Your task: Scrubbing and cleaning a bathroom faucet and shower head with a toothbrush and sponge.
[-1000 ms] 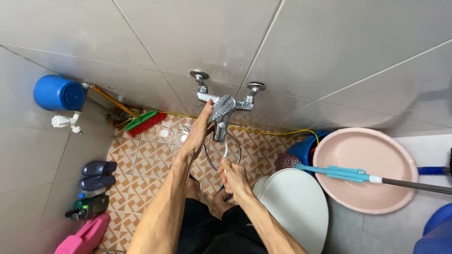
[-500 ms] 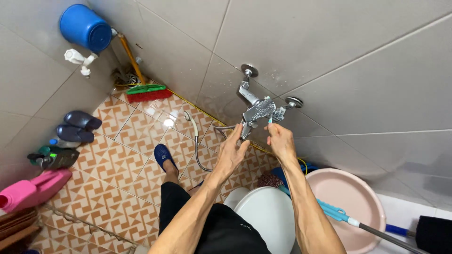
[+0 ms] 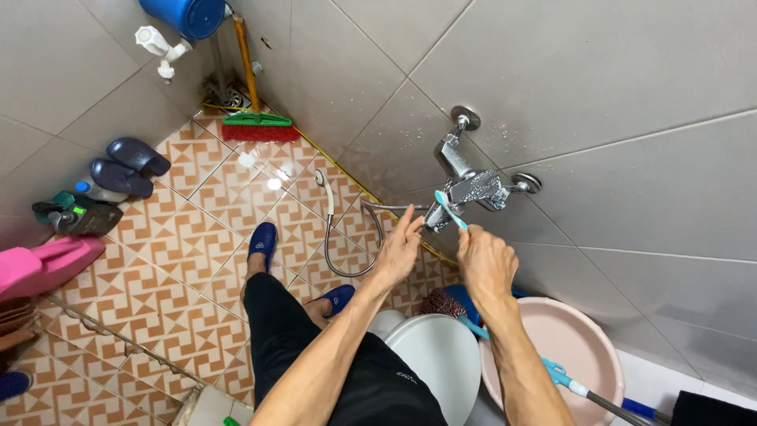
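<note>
A chrome wall faucet [image 3: 473, 185] sticks out from the grey tiled wall. My right hand [image 3: 485, 264] grips a light blue toothbrush [image 3: 449, 209], whose head touches the faucet's underside near the spout. My left hand [image 3: 400, 251] reaches up just left of the spout, fingers extended and touching the metal hose fitting. A silver shower hose [image 3: 347, 252] loops from the faucet down to a white spray head [image 3: 322, 180] lying on the patterned floor.
White toilet lid [image 3: 430, 355] lies below my arms, with a pink basin [image 3: 572, 347] and a blue-handled mop [image 3: 579, 390] to its right. A green-and-red broom [image 3: 256, 125], dark slippers [image 3: 126, 166], a spray bottle [image 3: 75, 214], a pink jug [image 3: 39, 264] and a blue bucket [image 3: 185, 12] line the left side.
The view has swung rightward and the faucet now sits further right. My right hand lifted the toothbrush up against the faucet; my left hand dropped from the handle to beside the spout.
</note>
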